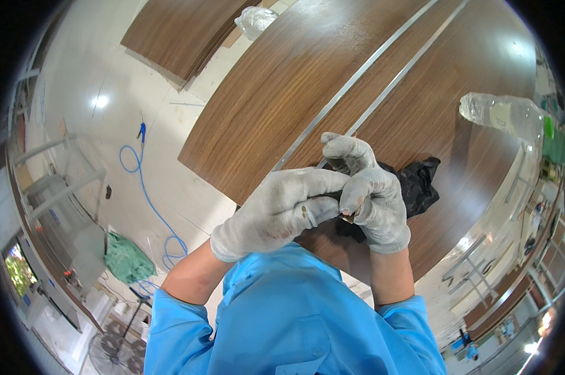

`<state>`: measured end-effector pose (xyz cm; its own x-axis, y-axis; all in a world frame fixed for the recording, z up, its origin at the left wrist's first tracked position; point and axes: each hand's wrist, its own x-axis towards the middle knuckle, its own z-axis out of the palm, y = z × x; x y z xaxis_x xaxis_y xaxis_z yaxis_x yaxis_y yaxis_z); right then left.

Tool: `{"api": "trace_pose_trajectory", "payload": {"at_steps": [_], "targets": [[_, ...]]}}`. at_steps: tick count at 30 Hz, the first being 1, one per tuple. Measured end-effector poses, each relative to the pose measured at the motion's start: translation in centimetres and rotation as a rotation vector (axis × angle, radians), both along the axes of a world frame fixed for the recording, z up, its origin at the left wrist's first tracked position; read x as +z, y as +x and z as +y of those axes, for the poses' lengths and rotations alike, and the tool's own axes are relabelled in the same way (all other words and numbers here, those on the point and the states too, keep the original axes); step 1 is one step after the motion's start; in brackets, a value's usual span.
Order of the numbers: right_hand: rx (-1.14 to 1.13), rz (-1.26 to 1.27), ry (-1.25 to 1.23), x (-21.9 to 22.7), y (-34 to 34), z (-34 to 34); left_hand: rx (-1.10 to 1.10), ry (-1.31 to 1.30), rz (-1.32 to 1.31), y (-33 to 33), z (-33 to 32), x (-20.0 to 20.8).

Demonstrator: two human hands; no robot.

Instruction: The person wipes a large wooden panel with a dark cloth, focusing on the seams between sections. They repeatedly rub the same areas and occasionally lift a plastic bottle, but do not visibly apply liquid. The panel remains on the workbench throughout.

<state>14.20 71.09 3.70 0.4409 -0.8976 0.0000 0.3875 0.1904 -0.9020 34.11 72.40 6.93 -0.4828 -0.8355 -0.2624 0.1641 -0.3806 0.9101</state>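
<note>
Both hands wear grey-white knit gloves and meet close together over a wide brown wood-grain panel (264, 100). My left hand (276, 209) is closed, its thumb and fingers pinched toward the right hand. My right hand (376, 203) has its fingers curled and its thumb bent in, touching the left fingertips. Something small and dark shows between the fingertips, too hidden to name. Just beyond the right hand lies a crumpled black bag or cloth (420, 184) on the panel, partly covered by the hands. Two pale metal strips (357, 84) run along the panel away from me.
A clear plastic bottle (504, 115) with a green cap lies at the right. More brown panels (176, 37) are stacked far left, near a clear plastic bag (255, 22). On the floor are a blue air hose (148, 200) with its blow gun (142, 133) and a green sack (128, 257).
</note>
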Motion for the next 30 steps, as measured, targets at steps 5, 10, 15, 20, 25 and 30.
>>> {"api": "trace_pose_trajectory", "payload": {"at_steps": [5, 10, 15, 20, 25, 30], "targets": [[-0.076, 0.323, -0.104, 0.9, 0.3, -0.3, -0.073, 0.005, -0.082, 2.8, -2.2, -0.5], [-0.818, 0.773, -0.137, -1.1, -1.9, -4.6, 0.121, -0.826, -0.887, 4.4, -7.0, -3.4], [-0.979, 0.686, -0.141, -4.9, -3.5, -5.6, 0.059, -1.126, -0.972, 4.0, -9.6, -6.3], [-0.983, 0.588, -0.127, -5.7, -4.7, -5.2, 0.032, -1.19, -0.945, 3.3, -10.5, -7.3], [-0.958, 0.658, -0.095, -5.7, -5.1, -5.2, -0.003, -1.287, -0.925, 3.2, -11.2, -7.5], [-0.942, 0.671, -0.105, -5.7, -5.3, -5.1, -0.021, -1.335, -0.936, 3.0, -12.0, -7.8]]}}
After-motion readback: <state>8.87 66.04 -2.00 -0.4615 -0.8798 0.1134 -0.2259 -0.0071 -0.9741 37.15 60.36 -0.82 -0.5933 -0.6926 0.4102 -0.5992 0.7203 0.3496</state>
